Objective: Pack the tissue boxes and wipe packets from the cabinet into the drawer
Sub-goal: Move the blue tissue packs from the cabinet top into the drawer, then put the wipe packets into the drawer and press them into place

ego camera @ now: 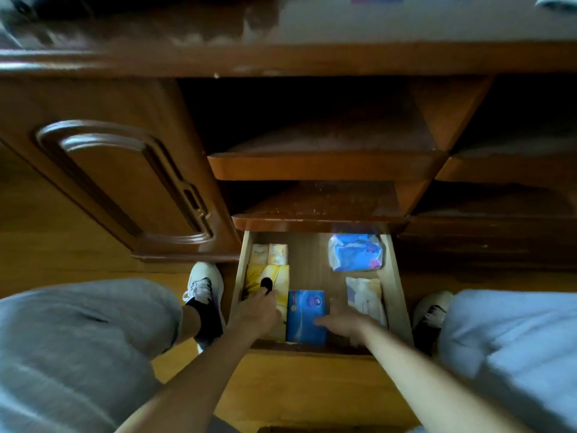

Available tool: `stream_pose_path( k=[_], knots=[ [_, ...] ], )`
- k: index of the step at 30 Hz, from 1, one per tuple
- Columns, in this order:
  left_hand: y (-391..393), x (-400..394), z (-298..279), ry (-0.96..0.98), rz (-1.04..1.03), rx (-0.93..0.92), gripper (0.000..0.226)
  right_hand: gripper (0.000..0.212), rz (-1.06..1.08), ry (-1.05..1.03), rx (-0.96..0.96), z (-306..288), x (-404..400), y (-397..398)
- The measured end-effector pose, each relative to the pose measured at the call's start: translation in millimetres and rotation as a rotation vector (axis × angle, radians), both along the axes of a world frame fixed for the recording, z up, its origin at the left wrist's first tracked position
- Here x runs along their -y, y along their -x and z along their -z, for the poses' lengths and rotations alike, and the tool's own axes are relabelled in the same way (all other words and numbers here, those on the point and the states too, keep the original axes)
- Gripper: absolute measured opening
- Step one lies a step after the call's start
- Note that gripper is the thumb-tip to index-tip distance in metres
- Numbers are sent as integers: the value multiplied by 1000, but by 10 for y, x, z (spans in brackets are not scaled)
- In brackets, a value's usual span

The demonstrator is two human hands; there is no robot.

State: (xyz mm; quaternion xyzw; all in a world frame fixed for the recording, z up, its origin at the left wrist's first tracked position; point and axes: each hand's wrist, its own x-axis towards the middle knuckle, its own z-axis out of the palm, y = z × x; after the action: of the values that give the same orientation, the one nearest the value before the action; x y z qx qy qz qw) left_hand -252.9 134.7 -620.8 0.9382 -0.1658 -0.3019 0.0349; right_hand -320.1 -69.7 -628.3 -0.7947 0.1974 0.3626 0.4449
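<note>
The open wooden drawer (398, 276) sits low in the cabinet between my knees. A yellow tissue box (279, 276) lies at its left, and my left hand (256, 314) rests on the box's near end. A blue tissue box (304, 314) lies in the middle, with my right hand (346, 326) touching its right side, fingers stretched. Two small pale packets (270, 254) lie at the back left. A blue wipe packet (356, 252) lies at the back right, and a white wipe packet (365, 296) lies in front of it.
Two bare cabinet shelves (321, 165) hang above the drawer. A closed cabinet door (125, 179) stands to the left. My grey-trousered knees and white shoes (204, 284) flank the drawer on the wooden floor (306, 392).
</note>
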Motion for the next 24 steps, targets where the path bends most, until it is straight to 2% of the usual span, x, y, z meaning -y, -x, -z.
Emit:
stream_pose_path(
  k=[3,5,8,11,13,16,18,21,24],
  knots=[
    [-127,0,-473,-48,6,-24,40,64,-17,161,132,-482,159,-205],
    [-304,96,-994,-37,29,80,44,48,51,191,341,-955,324,-396],
    [-550,316,-2009,155,55,377,45,18,153,241,709,-1896,605,-618],
    [-655,530,-3024,379,94,661,29,16,238,288,1063,-2851,861,-704],
    [-708,688,-3580,527,90,828,19,18,256,324,1205,-3360,996,-727],
    [-896,983,-4125,649,61,928,18,14,209,535,1287,-3842,1253,-841],
    [-1110,1198,-4283,677,62,922,18,21,156,706,1244,-4015,1483,-980],
    [-1486,1521,-4300,691,100,916,18,35,90,876,1068,-4070,1867,-1168],
    [-1851,1879,-4200,686,128,888,18,27,38,1034,1088,-3958,2098,-1294]
  ],
)
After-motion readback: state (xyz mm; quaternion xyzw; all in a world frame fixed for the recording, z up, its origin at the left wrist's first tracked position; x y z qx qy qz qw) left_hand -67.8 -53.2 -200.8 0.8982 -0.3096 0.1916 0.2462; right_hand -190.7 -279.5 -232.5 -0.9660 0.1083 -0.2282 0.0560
